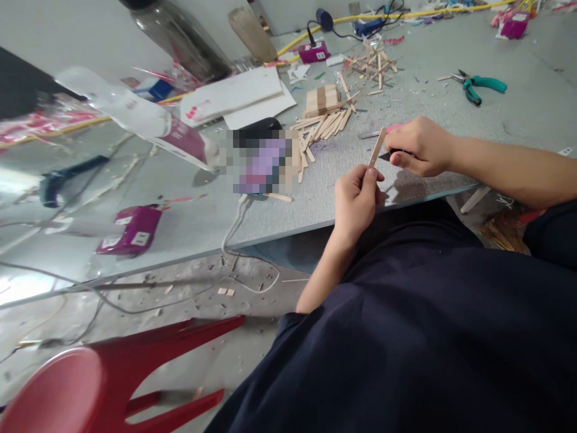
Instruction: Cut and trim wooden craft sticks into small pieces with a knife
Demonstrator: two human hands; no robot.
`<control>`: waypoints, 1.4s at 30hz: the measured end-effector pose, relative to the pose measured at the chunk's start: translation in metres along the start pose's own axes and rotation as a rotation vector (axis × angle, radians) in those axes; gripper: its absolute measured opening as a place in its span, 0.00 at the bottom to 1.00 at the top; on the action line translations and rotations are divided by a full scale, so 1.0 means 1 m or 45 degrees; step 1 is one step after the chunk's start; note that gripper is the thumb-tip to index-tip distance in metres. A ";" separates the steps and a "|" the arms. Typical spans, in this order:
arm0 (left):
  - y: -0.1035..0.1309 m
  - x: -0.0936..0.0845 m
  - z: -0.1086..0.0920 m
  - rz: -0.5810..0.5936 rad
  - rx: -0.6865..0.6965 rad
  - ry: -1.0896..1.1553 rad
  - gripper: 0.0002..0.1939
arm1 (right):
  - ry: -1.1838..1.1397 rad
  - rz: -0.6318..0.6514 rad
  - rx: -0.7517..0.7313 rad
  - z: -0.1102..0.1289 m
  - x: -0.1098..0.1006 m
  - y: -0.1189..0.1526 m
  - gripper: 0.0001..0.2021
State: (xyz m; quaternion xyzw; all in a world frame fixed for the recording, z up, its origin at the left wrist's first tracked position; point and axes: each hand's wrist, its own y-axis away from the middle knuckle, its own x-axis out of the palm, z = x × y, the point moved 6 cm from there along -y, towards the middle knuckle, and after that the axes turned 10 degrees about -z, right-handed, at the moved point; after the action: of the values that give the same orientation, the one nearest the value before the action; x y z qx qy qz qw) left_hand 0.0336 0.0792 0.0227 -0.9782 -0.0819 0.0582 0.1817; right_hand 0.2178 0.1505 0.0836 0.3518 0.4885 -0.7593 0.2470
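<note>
Left hand (356,201) is closed, pinching the lower end of a wooden stick (377,148) between thumb and fingers, just over the near edge of the surface (536,114), right of centre in the frame. The stick's long axis is steep, its free end pointing up and slightly right. Right hand (419,147) is closed around a dark tool (384,156), whose pointed tip aims left at the stick; whether they touch is hard to tell. Just beyond the stick, a pink-and-metal item (368,135) lies on the surface, partly hidden by the stick and right hand. Leftward comes a narrow open strip, then a fan of loose sticks (332,123), with a banded bundle (322,100) above it and a further scattered heap (374,63) at the upper centre. Left of the fan sits a pixelated patch (261,162), a white cable (231,231) dropping from beside it over the near edge. That edge climbs from the lower left of the frame toward the right, passing just below the left hand. Above the right hand the surface is fairly open up to the teal-handled pliers (487,84), and wider open room spreads across the upper right.
</note>
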 end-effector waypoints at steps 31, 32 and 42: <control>-0.001 -0.002 -0.002 -0.074 0.142 -0.359 0.25 | 0.508 0.271 0.047 -0.002 0.015 0.004 0.34; 0.000 -0.002 -0.002 -0.069 0.146 -0.372 0.25 | 0.510 0.260 0.041 -0.002 0.016 0.004 0.34; 0.000 0.006 -0.006 0.155 0.030 -0.064 0.24 | 0.509 0.272 0.146 0.008 0.015 0.004 0.44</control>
State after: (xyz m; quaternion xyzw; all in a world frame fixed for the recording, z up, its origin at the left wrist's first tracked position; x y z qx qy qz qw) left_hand 0.0405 0.0776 0.0281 -0.9773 -0.0262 0.0948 0.1874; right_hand 0.2089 0.1410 0.0725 0.5585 0.4437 -0.6705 0.2038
